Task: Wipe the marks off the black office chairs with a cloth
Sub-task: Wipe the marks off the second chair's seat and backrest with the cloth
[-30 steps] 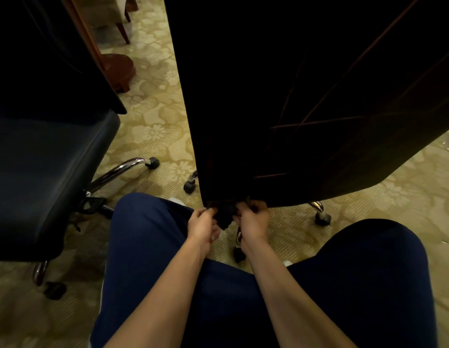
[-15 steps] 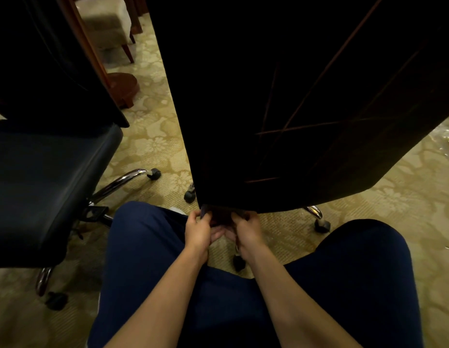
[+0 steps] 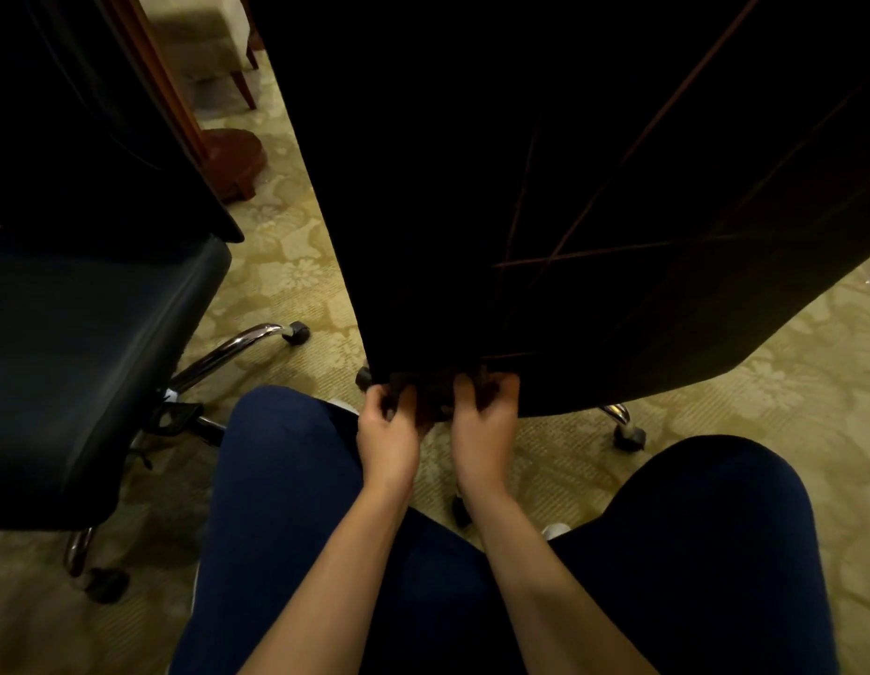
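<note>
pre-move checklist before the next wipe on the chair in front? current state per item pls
1. Left hand holding the dark cloth: ok, fingers curled on it.
2. Right hand on the cloth: ok, fingers curled at the lower edge of the chair back.
3. Cloth touching the chair: cannot tell, both too dark.
4. Marks left on the chair back: cannot tell, the surface is in shadow.
5. Second chair apart from the hands: ok, it stands to the left.
6. Nothing on the carpet between the chairs: ok.
</note>
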The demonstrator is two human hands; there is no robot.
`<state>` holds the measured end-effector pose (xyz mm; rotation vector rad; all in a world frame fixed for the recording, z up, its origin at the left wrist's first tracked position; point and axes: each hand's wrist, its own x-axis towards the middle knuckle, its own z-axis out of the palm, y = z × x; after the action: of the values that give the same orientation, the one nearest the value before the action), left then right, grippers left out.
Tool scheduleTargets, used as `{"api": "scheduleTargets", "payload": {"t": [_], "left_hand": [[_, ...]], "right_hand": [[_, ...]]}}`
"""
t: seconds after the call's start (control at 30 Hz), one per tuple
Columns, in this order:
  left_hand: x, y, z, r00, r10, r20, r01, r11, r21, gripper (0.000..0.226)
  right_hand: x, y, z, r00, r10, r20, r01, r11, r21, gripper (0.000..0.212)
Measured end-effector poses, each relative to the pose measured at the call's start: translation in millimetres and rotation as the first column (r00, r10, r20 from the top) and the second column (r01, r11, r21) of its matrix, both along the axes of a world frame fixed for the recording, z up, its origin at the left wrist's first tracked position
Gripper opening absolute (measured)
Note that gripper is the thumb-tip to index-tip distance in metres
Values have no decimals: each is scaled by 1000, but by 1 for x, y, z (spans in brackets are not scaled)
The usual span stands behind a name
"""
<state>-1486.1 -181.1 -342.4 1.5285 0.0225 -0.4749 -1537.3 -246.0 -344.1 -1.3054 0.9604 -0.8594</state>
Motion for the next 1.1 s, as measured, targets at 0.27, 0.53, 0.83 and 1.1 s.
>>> {"api": "scheduleTargets", "payload": {"t": [0.27,0.53,0.83,1.1], "left_hand": [[-6,1,-17,989,-54,-140,55,998,5,19],[-28,-7,-15,985,-98,-140,101,995,13,20],[-32,-25,11,994,96,-53,-98,995,-22,16],[-22,-31,33,979,187,83,-181,981,-72,17]], "right_hand": [[-24,-2,-23,978,183,99,-203,940,273,26],[-33,-8,-25,990,81,111,-113,940,323,16],[-17,-19,10,992,5,127,-43,953,299,16],[-3,-13,36,980,-118,160,82,973,215,28]]}}
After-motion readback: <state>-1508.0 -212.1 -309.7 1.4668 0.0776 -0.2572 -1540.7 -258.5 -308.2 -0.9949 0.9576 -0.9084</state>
